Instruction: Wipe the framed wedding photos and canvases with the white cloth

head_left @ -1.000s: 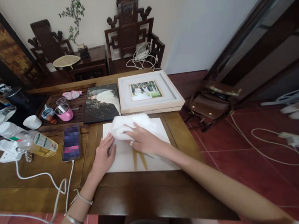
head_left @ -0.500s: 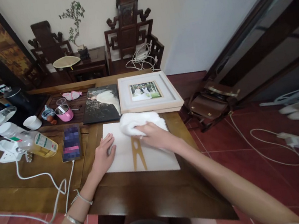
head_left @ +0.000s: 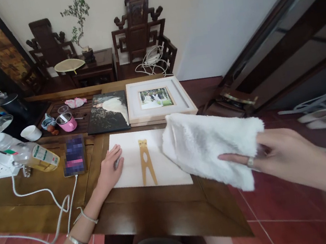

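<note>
Near the table's front edge lies a white rectangular board [head_left: 127, 153], with a flat yellow-brown cat-headed piece [head_left: 148, 169] with two legs in its middle. My left hand [head_left: 111, 164] rests with fingers stretched out on the board's left side. Off to the right, my right hand [head_left: 268, 154] grips a fluffy white cloth [head_left: 210, 143] between thumb and fingers. The cloth hangs spread out beyond the table's right edge, and its left end overlaps the board's upper right corner in view.
Behind the board are a white-framed photo [head_left: 188, 99] and a dark picture [head_left: 100, 118]. To the left stand a phone [head_left: 74, 155] on a cable, a bottle of yellow liquid [head_left: 43, 156], a pink cup [head_left: 67, 122] and a power strip [head_left: 4, 169].
My right hand has moved from the board out to the right with the cloth, which has opened from a bunch. The whole yellow-brown piece now shows. My left hand stays put.
</note>
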`<state>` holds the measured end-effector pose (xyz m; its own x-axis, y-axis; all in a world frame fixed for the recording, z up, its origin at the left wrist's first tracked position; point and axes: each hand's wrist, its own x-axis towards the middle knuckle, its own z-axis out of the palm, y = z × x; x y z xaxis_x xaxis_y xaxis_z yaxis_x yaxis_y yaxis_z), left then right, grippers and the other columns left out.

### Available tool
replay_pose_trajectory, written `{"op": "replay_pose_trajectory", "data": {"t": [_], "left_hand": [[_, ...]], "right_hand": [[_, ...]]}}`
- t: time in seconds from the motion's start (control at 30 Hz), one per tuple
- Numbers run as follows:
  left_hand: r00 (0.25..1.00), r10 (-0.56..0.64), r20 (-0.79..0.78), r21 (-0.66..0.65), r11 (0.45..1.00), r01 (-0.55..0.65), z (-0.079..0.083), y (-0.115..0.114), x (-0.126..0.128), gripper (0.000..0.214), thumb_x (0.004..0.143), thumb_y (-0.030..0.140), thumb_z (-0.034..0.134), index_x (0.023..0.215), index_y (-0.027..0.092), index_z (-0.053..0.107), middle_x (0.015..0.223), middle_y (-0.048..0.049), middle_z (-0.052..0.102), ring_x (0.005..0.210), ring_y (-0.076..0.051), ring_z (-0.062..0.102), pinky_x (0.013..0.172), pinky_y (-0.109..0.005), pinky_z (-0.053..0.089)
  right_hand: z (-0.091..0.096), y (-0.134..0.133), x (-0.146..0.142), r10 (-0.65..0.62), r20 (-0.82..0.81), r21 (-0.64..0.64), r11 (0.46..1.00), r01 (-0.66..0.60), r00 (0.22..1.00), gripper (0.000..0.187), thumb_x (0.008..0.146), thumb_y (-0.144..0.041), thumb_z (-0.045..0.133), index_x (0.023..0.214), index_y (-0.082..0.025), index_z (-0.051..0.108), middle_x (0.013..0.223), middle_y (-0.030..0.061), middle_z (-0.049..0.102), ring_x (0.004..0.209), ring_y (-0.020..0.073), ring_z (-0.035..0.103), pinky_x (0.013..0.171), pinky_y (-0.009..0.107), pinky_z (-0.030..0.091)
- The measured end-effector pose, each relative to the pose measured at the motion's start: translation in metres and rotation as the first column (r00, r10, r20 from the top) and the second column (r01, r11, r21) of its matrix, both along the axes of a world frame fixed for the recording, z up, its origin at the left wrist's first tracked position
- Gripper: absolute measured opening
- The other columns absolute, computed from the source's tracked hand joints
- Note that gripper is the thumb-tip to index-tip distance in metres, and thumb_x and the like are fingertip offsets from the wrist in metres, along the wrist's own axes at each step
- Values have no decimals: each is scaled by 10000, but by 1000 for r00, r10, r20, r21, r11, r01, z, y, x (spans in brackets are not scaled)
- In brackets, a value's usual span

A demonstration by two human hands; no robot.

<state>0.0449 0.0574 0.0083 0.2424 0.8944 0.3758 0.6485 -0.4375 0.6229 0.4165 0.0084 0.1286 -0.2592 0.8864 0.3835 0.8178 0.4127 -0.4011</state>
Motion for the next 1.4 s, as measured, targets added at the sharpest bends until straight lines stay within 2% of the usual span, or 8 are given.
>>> {"op": "replay_pose_trajectory", "data": {"t": [0.23, 0.3, 0.37, 0.43, 0.6, 0.8, 1.13, 1.4], "left_hand": [[1000, 0, -7, -15, 1000, 0, 1, 0, 0, 347, 915, 280, 495, 1222, 178, 623, 1327, -116, 585, 1302, -243, 482, 1135, -502, 330], [1000, 1, -4, -15, 1000, -1, 1, 0, 0, 347, 914, 279, 497, 1222, 177, 621, 1327, -116, 585, 1301, -242, 483, 1135, -503, 330], [1000, 1, -4, -15, 1000, -1, 1, 0, 0, 348, 914, 276, 499, 1222, 171, 621, 1326, -120, 586, 1300, -244, 484, 1135, -504, 330], [1000, 0, -3, -16, 1000, 0, 1, 0, 0, 348, 914, 275, 499, 1222, 169, 622, 1326, -123, 585, 1301, -246, 483, 1135, -503, 330], [1000, -6, 4, -28, 1000, 6, 2, 0, 0, 348, 917, 277, 496, 1229, 183, 619, 1332, -113, 582, 1305, -244, 478, 1139, -506, 322], [1000, 0, 2, -33, 999, 0, 3, -1, 0, 348, 914, 285, 503, 1226, 187, 621, 1328, -109, 585, 1306, -241, 478, 1137, -510, 326], [1000, 0, -19, -48, 999, -1, 4, -1, 2, 360, 915, 286, 496, 1230, 161, 619, 1338, -125, 573, 1312, -249, 469, 1144, -502, 317], [1000, -5, 3, -29, 1000, 5, 4, 0, 0, 332, 910, 290, 505, 1199, 192, 637, 1316, -110, 596, 1298, -244, 486, 1136, -507, 326]], "right_hand": [[10, -5, -4, 7, 199, 202, 978, -49, 980, 262, 821, -225, 459, 562, -265, 470, 539, 31, 550, 439, 178, 508, 384, 321, 423], [3, -4, -15, 24, 271, 242, 966, -93, 962, 266, 778, -122, 429, 558, -249, 510, 845, 118, 690, 768, 275, 665, 592, 419, 548], [-16, -1, -31, 118, 325, 189, 964, -187, 938, 289, 732, -40, 429, 563, -222, 576, 1241, 126, 627, 1203, 351, 531, 911, 552, 492], [-42, 2, -51, 236, 355, 58, 960, -273, 905, 290, 686, 3, 465, 608, -206, 650, 1417, 76, 500, 1365, 353, 345, 1074, 619, 321], [-88, 24, -86, 366, 316, -159, 930, -331, 875, 308, 657, -43, 573, 870, -181, 746, 1504, 107, 358, 1405, 386, 234, 1098, 685, 163], [-88, 58, -87, 345, 306, -160, 938, -309, 888, 393, 673, -26, 532, 972, -178, 738, 1494, 108, 375, 1415, 389, 186, 1073, 726, 140], [-67, -30, -70, 538, 153, -354, 813, -462, 829, 447, 574, 7, 451, 853, -204, 729, 1494, 45, 384, 1429, 312, 189, 1140, 647, 100], [-72, 58, -72, 434, 190, -266, 886, -380, 881, 347, 737, -31, 458, 968, -167, 678, 1495, 118, 383, 1431, 314, 175, 1100, 669, 176]]}}
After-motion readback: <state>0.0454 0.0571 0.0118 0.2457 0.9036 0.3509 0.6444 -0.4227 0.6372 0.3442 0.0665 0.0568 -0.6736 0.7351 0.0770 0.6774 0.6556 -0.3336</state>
